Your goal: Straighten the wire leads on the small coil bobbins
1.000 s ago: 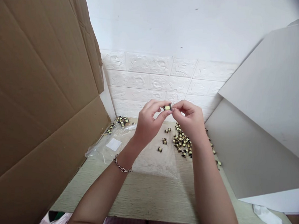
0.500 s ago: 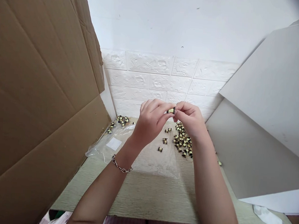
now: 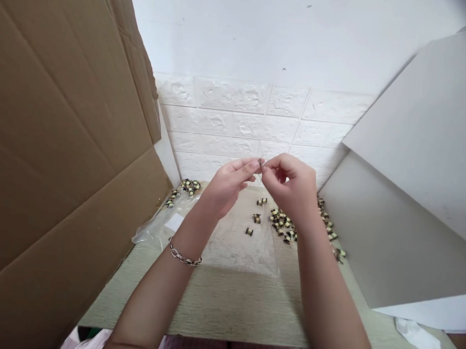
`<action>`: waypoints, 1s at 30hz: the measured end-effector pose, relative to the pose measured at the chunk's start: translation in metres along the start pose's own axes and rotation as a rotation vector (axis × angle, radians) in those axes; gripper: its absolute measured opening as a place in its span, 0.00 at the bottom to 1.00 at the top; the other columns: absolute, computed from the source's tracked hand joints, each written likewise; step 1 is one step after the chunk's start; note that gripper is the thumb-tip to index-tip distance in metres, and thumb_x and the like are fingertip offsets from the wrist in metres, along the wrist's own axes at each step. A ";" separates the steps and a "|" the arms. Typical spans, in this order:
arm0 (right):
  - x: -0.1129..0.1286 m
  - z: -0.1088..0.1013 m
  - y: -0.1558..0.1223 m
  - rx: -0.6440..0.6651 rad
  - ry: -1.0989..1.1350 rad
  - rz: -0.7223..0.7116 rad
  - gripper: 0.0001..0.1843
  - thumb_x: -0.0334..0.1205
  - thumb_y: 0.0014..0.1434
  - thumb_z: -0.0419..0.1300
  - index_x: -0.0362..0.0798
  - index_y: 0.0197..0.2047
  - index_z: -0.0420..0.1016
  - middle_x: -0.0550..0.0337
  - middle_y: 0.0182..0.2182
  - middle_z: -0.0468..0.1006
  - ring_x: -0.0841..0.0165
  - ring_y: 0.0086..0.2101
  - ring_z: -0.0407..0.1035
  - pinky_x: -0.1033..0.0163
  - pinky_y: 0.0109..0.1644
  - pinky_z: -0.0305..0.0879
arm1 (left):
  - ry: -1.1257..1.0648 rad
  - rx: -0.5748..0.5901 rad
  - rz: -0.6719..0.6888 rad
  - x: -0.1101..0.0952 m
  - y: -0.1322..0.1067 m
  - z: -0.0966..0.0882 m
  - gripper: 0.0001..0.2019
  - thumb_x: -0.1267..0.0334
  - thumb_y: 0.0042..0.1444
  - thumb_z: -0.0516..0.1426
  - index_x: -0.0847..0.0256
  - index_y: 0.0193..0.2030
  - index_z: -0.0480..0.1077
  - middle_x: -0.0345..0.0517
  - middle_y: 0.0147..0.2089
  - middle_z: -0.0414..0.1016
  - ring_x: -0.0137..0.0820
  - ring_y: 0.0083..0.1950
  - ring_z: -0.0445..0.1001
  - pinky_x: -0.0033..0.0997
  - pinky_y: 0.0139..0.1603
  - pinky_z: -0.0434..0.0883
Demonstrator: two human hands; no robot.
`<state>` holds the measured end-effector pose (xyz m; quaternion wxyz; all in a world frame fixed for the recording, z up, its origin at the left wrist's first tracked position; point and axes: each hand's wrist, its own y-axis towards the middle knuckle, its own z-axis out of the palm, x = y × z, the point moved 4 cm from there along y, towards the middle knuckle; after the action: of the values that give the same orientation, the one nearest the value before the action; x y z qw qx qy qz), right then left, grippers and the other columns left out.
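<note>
Above the table, my left hand [image 3: 230, 184] pinches a small transformer [image 3: 261, 163] between thumb and fingertips. Only its dark end and thin wire leads show; the fingers cover the rest. My right hand [image 3: 289, 186] is closed at the same spot, thumb and forefinger pinched at the leads of that piece. Below the hands, a few loose transformers [image 3: 249, 231] with yellow-wrapped middles and black ends lie on a clear plastic bag [image 3: 239, 256]. A larger pile of transformers [image 3: 283, 225] lies beside my right wrist, partly hidden by the arm.
Another cluster of transformers [image 3: 190, 186] sits at the back left on the bag, near a white label [image 3: 173, 222]. Tall cardboard [image 3: 61, 148] stands on the left, white panels [image 3: 404, 216] on the right. A white brick-patterned wall [image 3: 232, 124] closes the back. A white scrap [image 3: 420, 338] lies front right.
The transformer has turned in my left fingers, so its yellow side no longer shows and its end faces me. My left hand has rolled palm-inward, and my right hand has shifted slightly left.
</note>
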<state>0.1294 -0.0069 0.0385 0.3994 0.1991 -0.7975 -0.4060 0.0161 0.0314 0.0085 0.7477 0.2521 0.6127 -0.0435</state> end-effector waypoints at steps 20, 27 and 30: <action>0.013 -0.001 0.000 -0.008 -0.126 -0.151 0.05 0.33 0.51 0.54 0.49 0.32 0.69 0.63 0.31 0.69 0.77 0.21 0.56 0.67 0.26 0.55 | -0.135 0.068 -0.077 0.004 0.000 -0.002 0.14 0.50 0.50 0.52 0.59 0.32 0.67 0.43 0.34 0.69 0.28 0.39 0.68 0.33 0.42 0.66; 0.012 -0.001 0.000 0.044 -0.142 -0.158 0.06 0.33 0.53 0.54 0.50 0.32 0.71 0.63 0.27 0.72 0.75 0.23 0.61 0.68 0.28 0.57 | -0.204 0.069 -0.118 0.008 0.002 -0.004 0.13 0.51 0.49 0.54 0.59 0.31 0.68 0.43 0.34 0.69 0.26 0.36 0.68 0.30 0.40 0.66; 0.011 -0.001 0.000 0.041 -0.150 -0.156 0.05 0.32 0.52 0.54 0.48 0.30 0.70 0.63 0.26 0.72 0.75 0.23 0.61 0.68 0.27 0.57 | -0.177 0.076 -0.103 0.008 0.002 -0.003 0.13 0.52 0.50 0.53 0.60 0.30 0.68 0.43 0.33 0.69 0.26 0.36 0.68 0.31 0.40 0.66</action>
<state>0.1239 -0.0148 0.0443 0.3016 0.2376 -0.8155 -0.4331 0.0155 0.0363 0.0015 0.7855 0.2434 0.5546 -0.1272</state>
